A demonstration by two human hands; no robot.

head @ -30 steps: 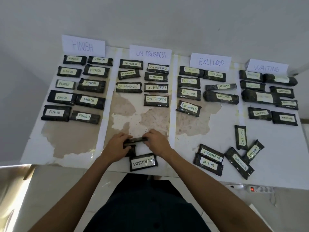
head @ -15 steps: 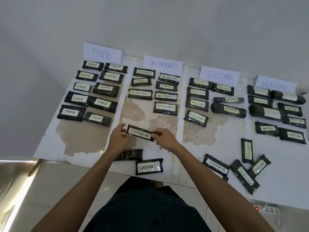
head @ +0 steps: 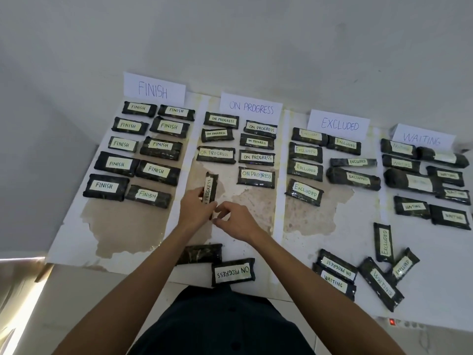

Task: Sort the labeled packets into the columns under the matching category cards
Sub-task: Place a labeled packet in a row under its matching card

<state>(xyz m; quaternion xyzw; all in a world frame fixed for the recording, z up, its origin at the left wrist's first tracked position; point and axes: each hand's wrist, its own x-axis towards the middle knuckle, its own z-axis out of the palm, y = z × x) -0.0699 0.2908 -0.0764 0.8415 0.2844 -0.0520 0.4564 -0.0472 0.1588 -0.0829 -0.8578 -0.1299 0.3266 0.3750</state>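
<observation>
So the packet in play [head: 210, 192] was an ON PROGRESS one, turned end-on so its label ran up the frame, sitting a bit left of center in the ON PROGRESS column, just below the packets already laid there. The left hand [head: 193, 209] had it pinched by the lower end, fingers wrapped around it. The right hand [head: 235, 221] was just beside the packet's bottom corner with the fingers loosely curled; I couldn't tell if it was actually touching the packet, but it didn't look clamped on anything.

Above it, the ON PROGRESS card [head: 251, 108] headed seven placed packets in two short rows, and there was an obvious gap on the left side right where this one was hovering, so my guess is that was its slot.

Progress-wise it looked mostly done. The FINISH card [head: 153, 88] at upper left had ten packets under it, all neat. The EXCLUDED card [head: 339, 124] had seven, and the WAITING card [head: 422, 138] at far right had roughly nine, some labels too blurry to read.

What was left: another ON PROGRESS packet [head: 233, 272] upside down at the bottom edge of the table [head: 71, 242], a face-down packet [head: 199, 253] just beside it with no label showing, and a messy pile [head: 368, 271] at lower right with two EXCLUDED, two WAITING and one more ON PROGRESS. So about eight to go counting the one in hand.
</observation>
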